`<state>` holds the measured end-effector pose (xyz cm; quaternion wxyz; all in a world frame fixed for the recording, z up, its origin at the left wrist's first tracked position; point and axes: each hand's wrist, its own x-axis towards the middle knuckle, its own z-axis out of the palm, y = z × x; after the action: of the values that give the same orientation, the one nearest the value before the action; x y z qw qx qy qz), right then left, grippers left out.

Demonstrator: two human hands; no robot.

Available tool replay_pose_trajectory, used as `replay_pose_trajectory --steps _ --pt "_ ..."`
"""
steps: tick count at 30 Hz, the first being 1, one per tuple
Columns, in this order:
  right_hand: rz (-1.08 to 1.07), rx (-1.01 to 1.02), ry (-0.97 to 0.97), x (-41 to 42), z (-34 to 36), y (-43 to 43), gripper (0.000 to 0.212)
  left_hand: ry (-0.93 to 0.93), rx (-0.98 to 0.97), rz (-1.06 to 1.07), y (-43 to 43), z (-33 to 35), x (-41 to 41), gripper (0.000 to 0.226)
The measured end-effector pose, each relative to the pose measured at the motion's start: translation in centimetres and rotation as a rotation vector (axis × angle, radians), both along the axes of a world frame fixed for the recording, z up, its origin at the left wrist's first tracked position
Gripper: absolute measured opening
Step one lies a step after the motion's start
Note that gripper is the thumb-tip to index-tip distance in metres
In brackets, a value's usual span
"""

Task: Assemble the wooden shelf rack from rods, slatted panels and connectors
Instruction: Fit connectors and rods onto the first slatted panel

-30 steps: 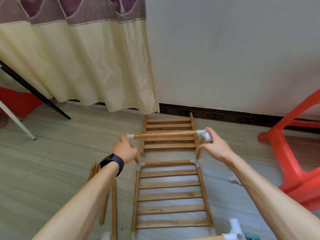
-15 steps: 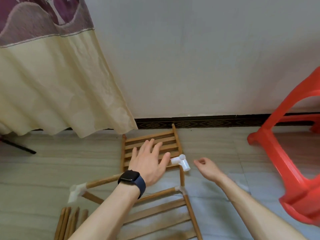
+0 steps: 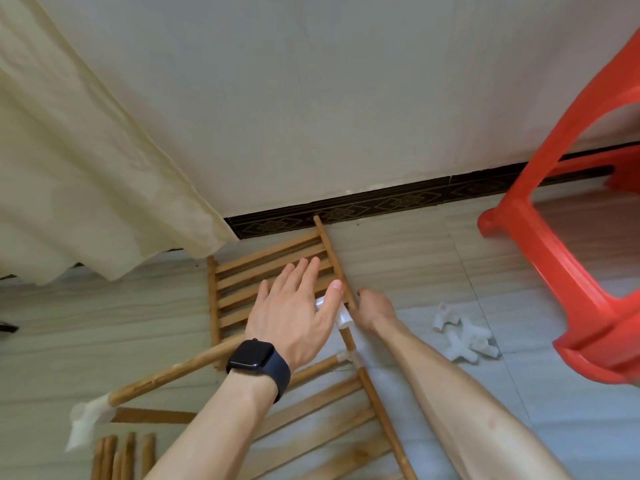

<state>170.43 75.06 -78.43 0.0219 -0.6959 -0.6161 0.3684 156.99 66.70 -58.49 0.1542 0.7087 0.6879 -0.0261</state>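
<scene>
Left hand (image 3: 294,313) spread wide over white connector (image 3: 343,317) at centre, rod (image 3: 173,372) running from it toward 8 o'clock, slatted panel (image 3: 263,268) flat on floor (image 3: 415,258) toward 12 o'clock, right hand (image 3: 375,308) beside its rail (image 3: 332,258), grip unclear.

A home room: cream curtain (image 3: 86,168), patterned skirting (image 3: 381,204), tiled floor (image 3: 433,258) and red plastic chair (image 3: 571,254).

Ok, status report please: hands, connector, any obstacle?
Left hand open over white connector. Right hand beside far slatted panel, grip unclear. Spare connectors on floor, apart.
</scene>
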Motion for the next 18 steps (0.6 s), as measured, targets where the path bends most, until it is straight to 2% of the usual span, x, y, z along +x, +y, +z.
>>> replay_pose_trajectory --steps 4,5,7,9,10,12,14,18 --pt "-0.121 -0.034 0.083 0.4 1.2 0.5 0.031 -0.005 0.037 -0.007 -0.5 -0.2 0.1 0.069" --pt "-0.218 -0.046 0.183 0.7 1.8 0.8 0.031 -0.002 0.037 -0.01 -0.6 -0.2 0.1 0.069" --pt "-0.47 -0.116 0.506 1.1 3.2 1.6 0.025 0.006 0.032 -0.01 -0.6 -0.3 0.1 0.07" --pt "-0.607 -0.29 0.776 1.6 4.9 1.8 0.016 0.014 0.031 -0.004 -0.6 -0.3 0.2 0.071" --pt "-0.613 -0.346 0.827 1.9 5.7 1.8 0.019 0.016 0.029 -0.002 -0.6 -0.2 0.3 0.072" --pt "-0.553 -0.383 0.814 2.3 6.7 2.1 0.041 0.023 0.025 -0.002 -0.8 -0.1 0.4 0.075" --pt "-0.452 -0.326 0.777 2.2 7.4 2.6 0.061 0.038 0.026 -0.001 -0.9 -0.1 0.6 0.078" --pt "-0.286 -0.076 0.79 1.4 10.8 2.5 0.058 0.053 0.041 0.006 -0.4 -0.2 0.5 0.071"
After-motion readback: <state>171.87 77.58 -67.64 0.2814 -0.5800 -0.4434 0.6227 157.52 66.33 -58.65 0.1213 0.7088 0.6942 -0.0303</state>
